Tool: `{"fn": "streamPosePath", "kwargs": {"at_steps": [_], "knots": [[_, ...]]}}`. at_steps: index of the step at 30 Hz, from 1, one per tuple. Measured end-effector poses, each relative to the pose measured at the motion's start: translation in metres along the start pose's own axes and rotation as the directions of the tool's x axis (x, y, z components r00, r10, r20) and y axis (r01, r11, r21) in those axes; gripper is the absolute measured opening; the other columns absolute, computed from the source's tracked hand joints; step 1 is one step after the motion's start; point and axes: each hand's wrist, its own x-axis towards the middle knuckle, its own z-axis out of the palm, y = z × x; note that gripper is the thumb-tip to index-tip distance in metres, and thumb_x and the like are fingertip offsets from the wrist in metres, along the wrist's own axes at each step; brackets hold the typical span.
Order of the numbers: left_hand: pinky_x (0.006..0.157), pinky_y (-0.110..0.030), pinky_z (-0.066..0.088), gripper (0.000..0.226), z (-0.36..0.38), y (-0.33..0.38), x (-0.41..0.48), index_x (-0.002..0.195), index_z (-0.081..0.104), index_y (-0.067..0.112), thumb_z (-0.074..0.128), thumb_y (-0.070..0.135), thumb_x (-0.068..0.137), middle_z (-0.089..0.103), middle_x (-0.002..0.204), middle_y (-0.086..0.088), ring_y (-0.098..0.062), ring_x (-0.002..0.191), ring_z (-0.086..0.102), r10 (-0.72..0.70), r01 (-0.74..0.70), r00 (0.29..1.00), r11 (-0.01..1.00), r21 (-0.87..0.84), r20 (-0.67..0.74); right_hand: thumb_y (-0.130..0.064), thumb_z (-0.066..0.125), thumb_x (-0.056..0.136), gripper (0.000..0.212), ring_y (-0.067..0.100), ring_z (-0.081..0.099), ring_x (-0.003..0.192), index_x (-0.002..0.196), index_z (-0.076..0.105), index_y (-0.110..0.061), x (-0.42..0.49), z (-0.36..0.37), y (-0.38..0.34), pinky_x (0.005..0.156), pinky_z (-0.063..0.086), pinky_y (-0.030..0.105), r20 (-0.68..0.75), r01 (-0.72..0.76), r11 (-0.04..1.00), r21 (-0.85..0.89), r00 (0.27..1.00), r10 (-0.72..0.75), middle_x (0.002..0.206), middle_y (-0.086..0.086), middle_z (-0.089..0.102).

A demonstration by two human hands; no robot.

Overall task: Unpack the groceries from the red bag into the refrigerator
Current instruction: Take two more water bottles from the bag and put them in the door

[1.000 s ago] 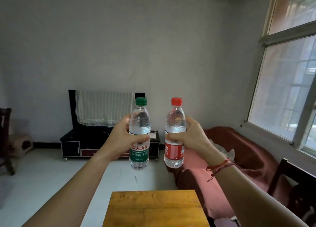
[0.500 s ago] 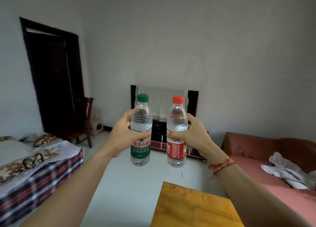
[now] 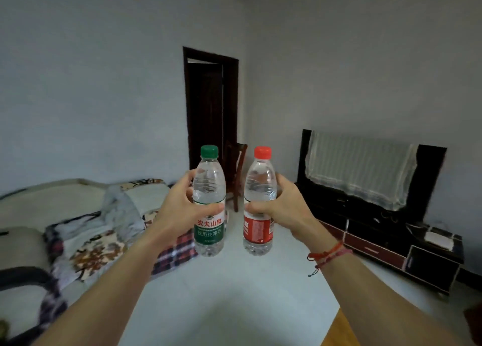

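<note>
1. Two bottles are out: our left hand (image 3: 182,211) grips the clear plastic green-capped bottle (image 3: 209,186), our right hand (image 3: 285,210) the clear plastic red-capped bottle (image 3: 260,186).
2. Both are upright in front of the dark doorway (image 3: 208,105).
3. We see no fridge, so putting away is left.

Dim, soft indoor light; motion blur and wide-angle bending smear the edges.

Both bare arms reach forward, wrists straight. The left grip (image 3: 180,204) curls round the green-capped bottle (image 3: 209,184) at mid-height, thumb across its front. Just right of that bottle, the right grip (image 3: 285,207) clasps the red-capped bottle (image 3: 260,181) likewise. The fingers behind are hidden, probably wrapped.
</note>
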Motion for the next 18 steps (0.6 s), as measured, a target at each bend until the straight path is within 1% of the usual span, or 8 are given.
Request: {"fn": "streamPosePath", "kwargs": {"at_steps": [4, 5, 8, 10, 12, 14, 17, 18], "knots": [[0.082, -0.04, 0.058, 0.078, -0.023, -0.005, -0.02, 0.132, 0.05, 0.034, 0.087, 0.008, 0.068, 0.075, 0.108, 0.002, -0.016, 0.094, 0.073, -0.046, 0.047, 0.985, 0.999, -0.002, -0.169, -0.016, 0.092, 0.065, 0.052, 0.009, 0.073, 0.086, 0.103, 0.063, -0.034, 0.02, 0.031, -0.008, 0.075, 0.057, 0.027, 0.158, 0.07, 0.994, 0.083, 0.984, -0.082, 0.095, -0.008, 0.075], [0.082, -0.04, 0.058, 0.08, -0.028, -0.005, -0.026, 0.134, 0.05, 0.032, 0.087, 0.007, 0.067, 0.074, 0.109, 0.003, -0.015, 0.095, 0.073, -0.059, 0.059, 0.977, 0.998, -0.002, -0.205, -0.018, 0.092, 0.063, 0.053, 0.009, 0.073, 0.086, 0.103, 0.062, -0.037, 0.023, 0.039, -0.01, 0.075, 0.058, 0.027, 0.199, 0.084, 0.992, 0.097, 0.975, -0.102, 0.095, -0.009, 0.076], [0.081, -0.037, 0.058, 0.075, -0.046, -0.002, -0.05, 0.127, 0.053, 0.034, 0.084, 0.0, 0.068, 0.075, 0.105, 0.007, -0.014, 0.093, 0.074, -0.086, 0.087, 0.947, 0.996, -0.008, -0.309, -0.032, 0.092, 0.05, 0.066, 0.011, 0.074, 0.09, 0.109, 0.062, -0.04, 0.029, 0.068, -0.019, 0.083, 0.061, 0.037, 0.304, 0.108, 0.984, 0.144, 0.941, -0.148, 0.1, -0.009, 0.076], [0.084, -0.042, 0.057, 0.077, -0.062, 0.0, -0.071, 0.13, 0.052, 0.031, 0.084, -0.001, 0.069, 0.075, 0.108, 0.002, -0.018, 0.094, 0.074, -0.104, 0.117, 0.924, 0.993, 0.014, -0.369, -0.032, 0.093, 0.048, 0.075, 0.012, 0.074, 0.092, 0.117, 0.062, -0.036, 0.028, 0.092, -0.03, 0.085, 0.062, 0.041, 0.376, 0.131, 0.976, 0.175, 0.907, -0.189, 0.104, -0.007, 0.075], [0.081, -0.04, 0.058, 0.079, -0.08, 0.005, -0.094, 0.134, 0.05, 0.028, 0.083, -0.002, 0.069, 0.076, 0.106, 0.0, -0.019, 0.093, 0.074, -0.109, 0.139, 0.894, 0.99, 0.038, -0.435, -0.033, 0.094, 0.047, 0.084, 0.012, 0.074, 0.094, 0.125, 0.06, -0.032, 0.023, 0.118, -0.042, 0.087, 0.061, 0.041, 0.44, 0.148, 0.968, 0.2, 0.87, -0.224, 0.109, -0.007, 0.074], [0.074, -0.032, 0.059, 0.077, -0.099, 0.009, -0.119, 0.133, 0.051, 0.026, 0.083, -0.004, 0.069, 0.076, 0.102, 0.002, -0.018, 0.09, 0.074, -0.103, 0.16, 0.849, 0.985, 0.067, -0.518, -0.027, 0.094, 0.053, 0.08, 0.012, 0.073, 0.093, 0.125, 0.061, -0.031, 0.014, 0.144, -0.056, 0.085, 0.061, 0.038, 0.502, 0.161, 0.959, 0.233, 0.825, -0.26, 0.11, -0.008, 0.072], [0.079, -0.04, 0.059, 0.073, -0.129, 0.013, -0.162, 0.126, 0.055, 0.026, 0.085, -0.003, 0.066, 0.076, 0.101, -0.002, -0.02, 0.09, 0.075, -0.102, 0.208, 0.774, 0.973, 0.099, -0.626, -0.019, 0.093, 0.06, 0.066, 0.012, 0.072, 0.091, 0.115, 0.062, -0.035, -0.007, 0.186, -0.078, 0.082, 0.06, 0.036, 0.585, 0.162, 0.946, 0.281, 0.752, -0.303, 0.104, -0.01, 0.071], [0.079, -0.039, 0.059, 0.071, -0.138, 0.014, -0.176, 0.124, 0.055, 0.026, 0.085, -0.003, 0.066, 0.077, 0.1, -0.002, -0.02, 0.089, 0.075, -0.096, 0.216, 0.75, 0.971, 0.104, -0.655, -0.018, 0.093, 0.061, 0.064, 0.012, 0.072, 0.091, 0.113, 0.061, -0.036, -0.015, 0.202, -0.084, 0.082, 0.06, 0.037, 0.611, 0.161, 0.942, 0.294, 0.726, -0.315, 0.103, -0.011, 0.07]]}}
